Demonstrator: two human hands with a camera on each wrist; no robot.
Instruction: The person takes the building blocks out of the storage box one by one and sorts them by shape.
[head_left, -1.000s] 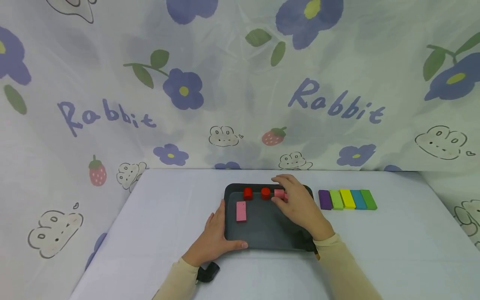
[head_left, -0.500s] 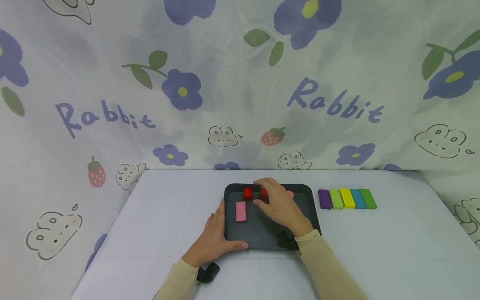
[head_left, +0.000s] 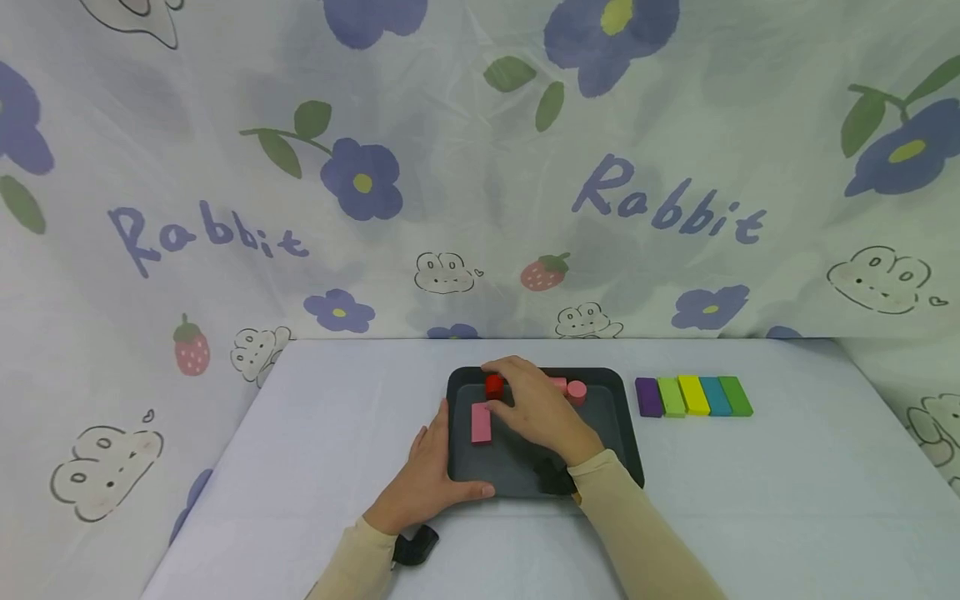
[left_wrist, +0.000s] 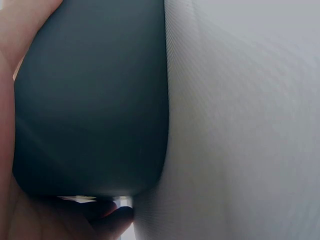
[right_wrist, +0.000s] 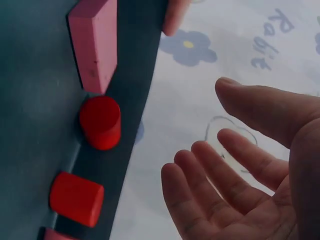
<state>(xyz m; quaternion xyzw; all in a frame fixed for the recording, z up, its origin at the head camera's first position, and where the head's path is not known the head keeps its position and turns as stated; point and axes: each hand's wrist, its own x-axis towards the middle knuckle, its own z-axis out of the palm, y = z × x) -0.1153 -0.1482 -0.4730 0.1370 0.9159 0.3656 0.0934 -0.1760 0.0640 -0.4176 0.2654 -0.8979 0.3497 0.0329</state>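
My left hand (head_left: 423, 477) rests against the near left corner of a dark grey tray (head_left: 498, 477), fingers along its left side and thumb over the near rim. Over the tray, my right hand (head_left: 542, 412) hovers with thumb and fingers spread around a red cylinder (head_left: 493, 387); in the right wrist view nothing lies between those fingers. A pink rectangular block (head_left: 481, 423) sits just left of the right thumb. A second red cylinder (right_wrist: 77, 199) lies on its side in the right wrist view, hidden behind the hand in the head view.
Two pink cylinders, one lying (head_left: 558, 384) and one upright (head_left: 577, 392), sit at the tray's far side. Right of the tray, a row of coloured blocks (head_left: 694, 396) lies on the white table (head_left: 765, 475). A patterned cloth (head_left: 480, 183) hangs behind.
My right hand has moved left across the tray, from the pink cylinders to the left red cylinder, uncovering the pink ones. My left hand has stayed at the tray corner.
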